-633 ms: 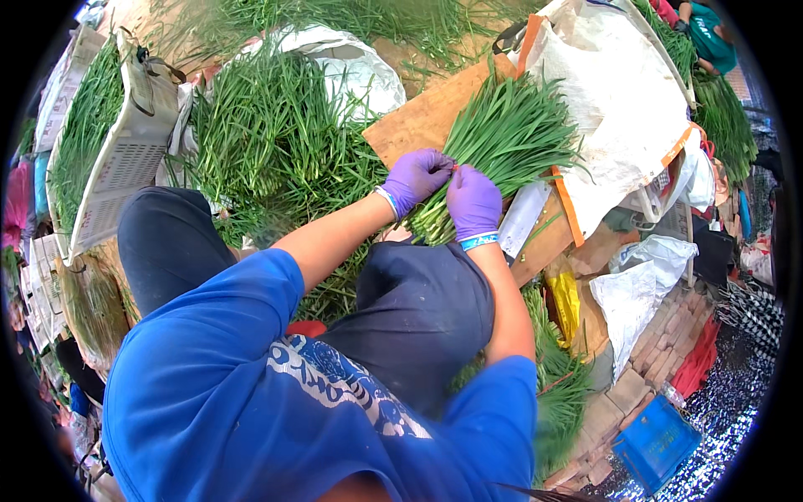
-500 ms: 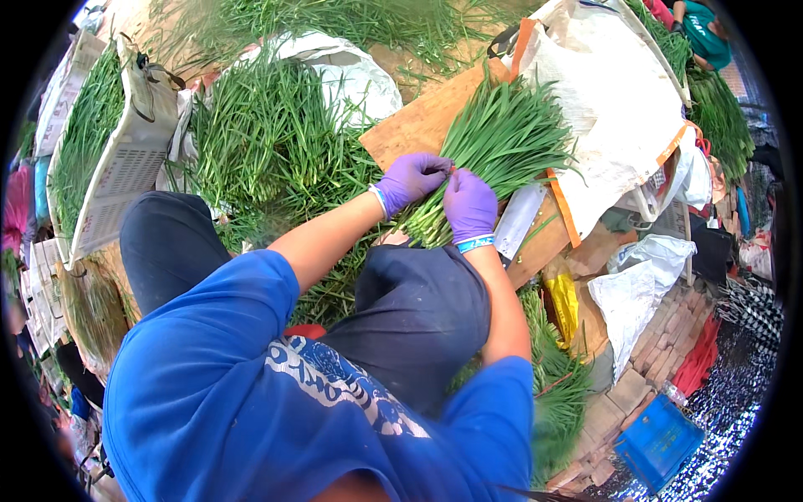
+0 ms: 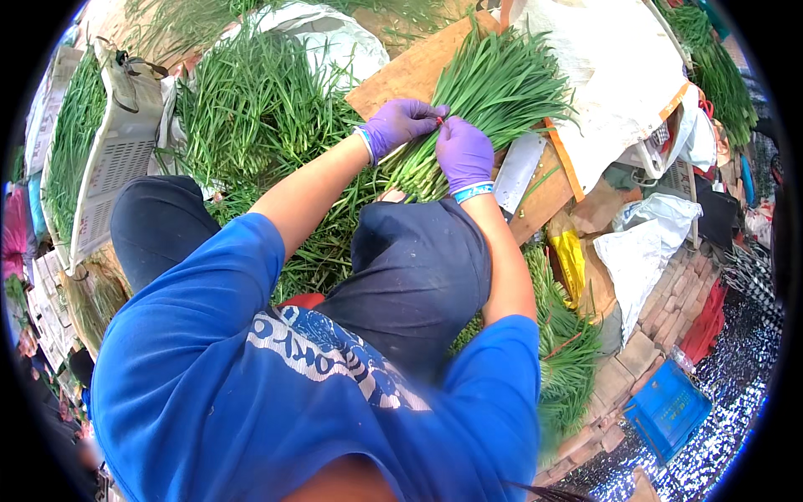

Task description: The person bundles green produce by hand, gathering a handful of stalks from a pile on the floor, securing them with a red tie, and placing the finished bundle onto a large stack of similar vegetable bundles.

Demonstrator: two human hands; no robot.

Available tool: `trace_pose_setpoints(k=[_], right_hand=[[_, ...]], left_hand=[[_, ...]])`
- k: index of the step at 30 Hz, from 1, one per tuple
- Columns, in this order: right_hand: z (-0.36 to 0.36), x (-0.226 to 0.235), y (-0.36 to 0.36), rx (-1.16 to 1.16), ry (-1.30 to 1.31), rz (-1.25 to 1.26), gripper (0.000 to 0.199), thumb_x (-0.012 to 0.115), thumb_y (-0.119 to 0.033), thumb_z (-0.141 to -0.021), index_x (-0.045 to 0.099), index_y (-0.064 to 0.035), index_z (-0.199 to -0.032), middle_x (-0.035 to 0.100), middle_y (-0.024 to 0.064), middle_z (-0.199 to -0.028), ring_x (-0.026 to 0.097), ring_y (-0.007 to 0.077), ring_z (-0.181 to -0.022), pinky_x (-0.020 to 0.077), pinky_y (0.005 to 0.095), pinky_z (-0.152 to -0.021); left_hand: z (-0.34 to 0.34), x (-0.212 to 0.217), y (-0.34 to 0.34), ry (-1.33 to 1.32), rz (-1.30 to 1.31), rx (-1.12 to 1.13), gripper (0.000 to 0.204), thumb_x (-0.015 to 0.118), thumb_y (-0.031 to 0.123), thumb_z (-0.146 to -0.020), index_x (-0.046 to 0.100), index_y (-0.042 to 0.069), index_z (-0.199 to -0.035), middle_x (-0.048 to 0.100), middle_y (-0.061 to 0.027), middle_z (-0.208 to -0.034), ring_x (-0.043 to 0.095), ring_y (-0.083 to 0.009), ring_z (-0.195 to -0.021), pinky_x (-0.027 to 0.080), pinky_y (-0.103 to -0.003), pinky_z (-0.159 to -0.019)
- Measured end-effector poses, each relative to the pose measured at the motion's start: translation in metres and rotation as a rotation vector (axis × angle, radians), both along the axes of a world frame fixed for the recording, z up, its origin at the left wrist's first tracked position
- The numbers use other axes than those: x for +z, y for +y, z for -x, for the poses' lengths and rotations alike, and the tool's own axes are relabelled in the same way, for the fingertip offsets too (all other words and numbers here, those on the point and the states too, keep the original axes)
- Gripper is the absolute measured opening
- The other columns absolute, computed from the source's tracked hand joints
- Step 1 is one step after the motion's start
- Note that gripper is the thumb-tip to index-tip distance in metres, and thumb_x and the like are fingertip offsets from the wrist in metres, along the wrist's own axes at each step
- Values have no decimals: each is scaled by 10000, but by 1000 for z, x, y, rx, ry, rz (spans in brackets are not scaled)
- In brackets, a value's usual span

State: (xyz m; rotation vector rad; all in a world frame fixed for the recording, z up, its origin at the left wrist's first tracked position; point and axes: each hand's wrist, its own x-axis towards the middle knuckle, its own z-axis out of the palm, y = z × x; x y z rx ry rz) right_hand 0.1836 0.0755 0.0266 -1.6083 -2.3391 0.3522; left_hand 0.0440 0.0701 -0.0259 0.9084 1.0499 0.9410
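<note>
A bunch of long green chives (image 3: 493, 88) lies on a wooden board (image 3: 418, 67) in front of my knees. Both my hands wear purple gloves and meet over the bunch's lower stems. My left hand (image 3: 400, 124) and my right hand (image 3: 462, 152) pinch a small red band (image 3: 439, 121) between their fingertips, right on top of the stems. The root ends of the bunch (image 3: 414, 176) stick out below my hands toward my dark trouser knee.
A big loose heap of chives (image 3: 251, 109) lies to the left, beside a white plastic crate (image 3: 117, 151). A cleaver blade (image 3: 517, 171) rests on the board's right edge. White sacks (image 3: 619, 75), a yellow bag (image 3: 570, 259), bricks and a blue crate (image 3: 669, 410) sit at right.
My hands have drawn closer together over the bunch's stems, fingertips now touching at the red band. The view has shifted slightly.
</note>
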Motion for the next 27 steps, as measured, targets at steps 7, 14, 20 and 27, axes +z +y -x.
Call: trace_pose_setpoints(k=[7,14,20,27], right_hand=[[-1,1,-3,31,-24,-22,160,481,-194,-770,538,-75,-680,558,143,-628,561,319,-602,441,416,-539],[-3,2,-1,-6,8,15,160,512,-207,-768,562,-67,-709,561,163,-662,559,332,-632,443,403,-556],[-13,4,-19,-58,596,-216,406,644,-129,-687,501,-18,-1051,528,167,-986,518,310,-886,414,368,-766],[-8,-15,-19,-490,330,23,1171,739,-519,-494,85,-12,-1324,135,290,-1329,159,402,-1244,186,432,-1004]], left_hand=[[1,19,-4,46,-55,13,198,609,55,-761,597,-37,-936,611,-75,-967,559,-98,-864,438,-232,-802],[-3,23,-1,137,11,8,192,620,88,-755,614,-33,-904,627,-71,-884,566,-96,-790,450,-221,-748],[-11,25,-3,-130,200,238,170,590,72,-757,615,-38,-884,629,-71,-855,567,-95,-727,447,-213,-690],[-18,46,-5,-66,52,353,137,575,83,-750,617,-35,-807,632,-85,-837,548,-83,-645,440,-209,-579]])
